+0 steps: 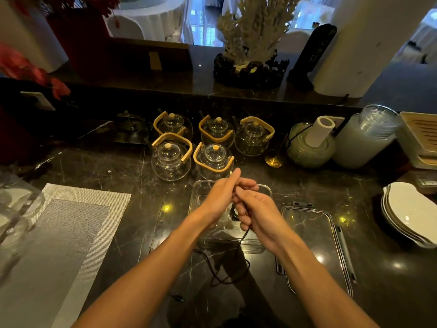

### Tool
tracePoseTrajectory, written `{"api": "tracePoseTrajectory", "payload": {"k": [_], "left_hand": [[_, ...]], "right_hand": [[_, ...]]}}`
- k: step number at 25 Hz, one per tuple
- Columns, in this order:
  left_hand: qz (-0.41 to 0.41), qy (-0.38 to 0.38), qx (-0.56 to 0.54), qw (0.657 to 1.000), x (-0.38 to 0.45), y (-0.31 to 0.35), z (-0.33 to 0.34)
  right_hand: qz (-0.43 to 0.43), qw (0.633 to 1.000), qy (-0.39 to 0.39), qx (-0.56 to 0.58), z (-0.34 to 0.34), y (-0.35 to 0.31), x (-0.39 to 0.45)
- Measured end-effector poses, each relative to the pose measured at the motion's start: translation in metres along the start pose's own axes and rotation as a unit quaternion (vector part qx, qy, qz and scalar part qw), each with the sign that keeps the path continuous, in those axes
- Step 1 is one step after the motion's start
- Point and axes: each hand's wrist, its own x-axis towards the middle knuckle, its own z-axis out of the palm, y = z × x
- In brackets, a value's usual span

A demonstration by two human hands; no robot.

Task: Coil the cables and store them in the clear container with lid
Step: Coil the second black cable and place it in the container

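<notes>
Cable (238, 247) hangs from both hands' grip over clear container (264, 189).

clear container (264, 247) middle hidden behind both hands, cable (233, 278) coil mostly covered between them, plates (406, 214) cut off right

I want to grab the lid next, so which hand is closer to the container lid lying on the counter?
Right. The right hand works the black cable over the clear container, just left of the lid. The left hand sits farther left, beyond the right hand.
</notes>
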Motion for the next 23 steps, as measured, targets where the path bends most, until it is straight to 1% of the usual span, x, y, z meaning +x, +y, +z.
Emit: {"api": "tracePoseTrajectory", "payload": {"k": [1, 3, 5, 6, 8, 11, 13, 17, 18, 19, 21, 22, 23], "left_hand": [[0.016, 0.006, -0.025, 1.0, -0.001, 0.001, 0.0], [0.029, 0.012, -0.128, 0.991, -0.003, 0.005, 0.0], [0.035, 0.009, -0.227, 0.973, -0.003, 0.01, 0.0], [0.032, 0.004, -0.248, 0.968, -0.004, 0.011, -0.001], [0.021, -0.007, -0.241, 0.97, -0.007, 0.015, -0.002], [-0.029, -0.038, -0.247, 0.968, -0.011, 0.013, -0.002], [-0.035, -0.043, -0.267, 0.962, -0.013, 0.014, -0.005], [-0.005, -0.051, -0.313, 0.948, -0.02, 0.03, -0.012], [0.0, -0.056, -0.315, 0.947, -0.024, 0.034, -0.012], [0.002, -0.063, -0.304, 0.951, -0.03, 0.038, -0.012], [-0.008, -0.086, -0.252, 0.964, -0.042, 0.039, -0.009], [-0.019, -0.101, -0.224, 0.969, -0.047, 0.037, -0.007], [-0.033, -0.113, -0.197, 0.973, -0.05, 0.035, -0.006]], "right_hand": [[0.013, 0.999, -0.02, 0.036, 0.0, 0.005, -0.003], [0.037, 0.993, -0.057, 0.099, 0.002, 0.017, -0.009], [0.074, 0.988, -0.078, 0.115, 0.003, 0.027, -0.013], [0.094, 0.986, -0.09, 0.101, 0.002, 0.031, -0.015], [0.115, 0.984, -0.12, 0.064, 0.001, 0.033, -0.016], [0.099, 0.985, -0.137, 0.044, -0.003, 0.032, -0.013], [0.098, 0.987, -0.126, 0.026, -0.003, 0.033, -0.012], [0.126, 0.986, -0.082, -0.075, -0.008, 0.046, -0.011], [0.132, 0.987, -0.074, -0.06, -0.011, 0.048, -0.009], [0.138, 0.988, -0.067, -0.012, -0.014, 0.048, -0.006], [0.146, 0.978, -0.073, 0.13, -0.021, 0.037, 0.001], [0.144, 0.971, -0.082, 0.173, -0.024, 0.027, 0.005], [0.138, 0.97, -0.092, 0.178, -0.026, 0.015, 0.009]]}}
